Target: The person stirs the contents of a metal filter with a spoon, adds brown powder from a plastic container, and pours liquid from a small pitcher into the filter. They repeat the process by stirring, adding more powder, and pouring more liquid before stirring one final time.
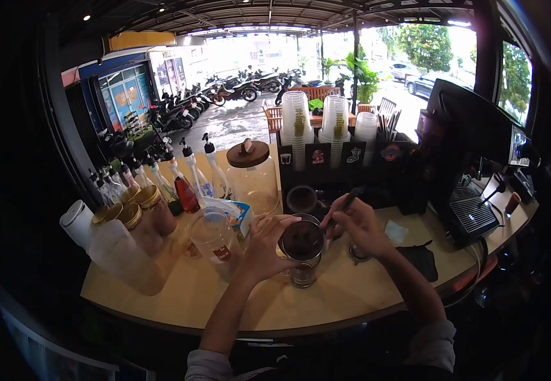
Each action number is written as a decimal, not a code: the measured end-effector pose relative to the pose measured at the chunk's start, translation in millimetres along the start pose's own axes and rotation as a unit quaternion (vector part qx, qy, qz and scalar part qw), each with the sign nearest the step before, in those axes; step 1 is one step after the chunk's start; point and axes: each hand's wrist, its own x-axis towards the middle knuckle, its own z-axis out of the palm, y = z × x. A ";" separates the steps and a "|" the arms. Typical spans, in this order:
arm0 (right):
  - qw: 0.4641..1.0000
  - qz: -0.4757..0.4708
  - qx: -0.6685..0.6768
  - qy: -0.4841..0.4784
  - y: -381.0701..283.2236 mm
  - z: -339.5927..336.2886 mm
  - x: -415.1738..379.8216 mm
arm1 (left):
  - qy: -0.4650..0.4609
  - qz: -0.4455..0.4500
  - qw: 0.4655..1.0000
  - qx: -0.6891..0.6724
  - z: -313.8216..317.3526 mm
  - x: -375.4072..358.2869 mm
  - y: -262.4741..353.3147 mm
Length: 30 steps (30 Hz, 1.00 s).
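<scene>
We clamp our left hand [264, 244] round the dark coffee-filled metal dripper [301, 241] atop the small clear glass [303, 274] mid-counter, steadying it, while our right hand [358, 225] pinches a slim black stirrer [346, 203].

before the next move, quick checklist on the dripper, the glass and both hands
1. Left hand steadying the dripper: ok, fingers on its rim.
2. Dripper seated on the glass: ok, it sits on top.
3. Right hand gripping the dark tool: ok.
4. Tool tip inside the dripper: cannot tell.
5. Liquid in the glass: ok, dark layer at the bottom.
6. Counter space beside the glass: ok.
</scene>
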 end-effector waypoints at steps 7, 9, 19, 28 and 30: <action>1.000 0.013 -0.014 0.009 -0.7 4.2 3.4 | -0.006 0.011 0.999 0.033 4.5 0.2 -5.5; 1.000 0.008 -0.017 0.016 -4.4 2.1 8.1 | -0.007 0.010 0.999 0.032 4.0 0.7 -5.8; 0.984 0.027 -0.146 -0.093 -22.0 6.4 30.5 | -0.078 0.052 0.994 0.053 -6.4 13.3 -4.5; 0.985 0.042 -0.132 -0.100 -24.9 9.3 38.1 | -0.086 0.053 0.993 0.056 -4.7 11.7 -5.8; 0.981 0.050 -0.167 -0.084 -32.9 9.0 39.8 | -0.090 0.051 0.993 0.055 -4.6 11.3 -4.7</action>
